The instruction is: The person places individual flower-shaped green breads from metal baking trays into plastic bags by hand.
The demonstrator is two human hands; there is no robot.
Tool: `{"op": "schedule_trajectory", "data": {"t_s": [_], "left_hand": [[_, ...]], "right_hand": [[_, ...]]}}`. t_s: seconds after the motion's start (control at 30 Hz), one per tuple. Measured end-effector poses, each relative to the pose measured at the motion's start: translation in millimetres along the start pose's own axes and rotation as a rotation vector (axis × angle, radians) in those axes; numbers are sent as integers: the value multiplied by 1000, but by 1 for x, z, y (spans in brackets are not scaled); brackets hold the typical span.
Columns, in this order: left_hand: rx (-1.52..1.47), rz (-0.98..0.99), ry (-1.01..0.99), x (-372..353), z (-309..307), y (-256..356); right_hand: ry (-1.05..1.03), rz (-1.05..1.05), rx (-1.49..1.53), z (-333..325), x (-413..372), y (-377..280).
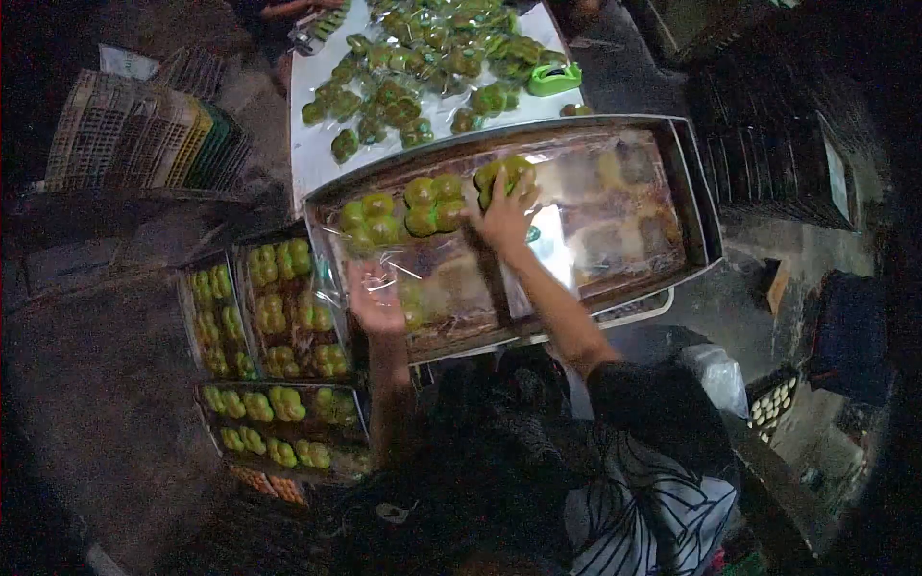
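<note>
My right hand reaches over a large metal baking tray, its fingers curled round a cluster of green buns near the far rim. Two more green bun clusters, one in the middle and one at the left, sit in the same row. At the tray's left end my left hand is turned palm up, with a shiny clear plastic bag at its fingers. Part of another green bun shows beside that hand. Pale bun marks cover the tray's right half.
Beyond the tray, a white table carries many bagged green buns and a green tape dispenser. More trays of green buns stand at the left. Stacked crates are further left. Another person's hand shows at the top.
</note>
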State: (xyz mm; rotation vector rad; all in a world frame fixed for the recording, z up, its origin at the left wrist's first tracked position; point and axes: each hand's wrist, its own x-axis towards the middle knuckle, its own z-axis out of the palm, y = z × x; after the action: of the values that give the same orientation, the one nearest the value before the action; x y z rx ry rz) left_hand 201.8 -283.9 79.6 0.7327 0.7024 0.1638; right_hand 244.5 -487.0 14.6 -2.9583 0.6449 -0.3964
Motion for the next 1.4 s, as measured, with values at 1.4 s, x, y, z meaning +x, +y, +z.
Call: {"op": "schedule_trajectory", "data": {"t_s": [1.4], "left_hand": [[1260, 348, -577, -167, 9, -89]], "right_hand": [[-974, 144, 1111, -130, -131, 120]]}}
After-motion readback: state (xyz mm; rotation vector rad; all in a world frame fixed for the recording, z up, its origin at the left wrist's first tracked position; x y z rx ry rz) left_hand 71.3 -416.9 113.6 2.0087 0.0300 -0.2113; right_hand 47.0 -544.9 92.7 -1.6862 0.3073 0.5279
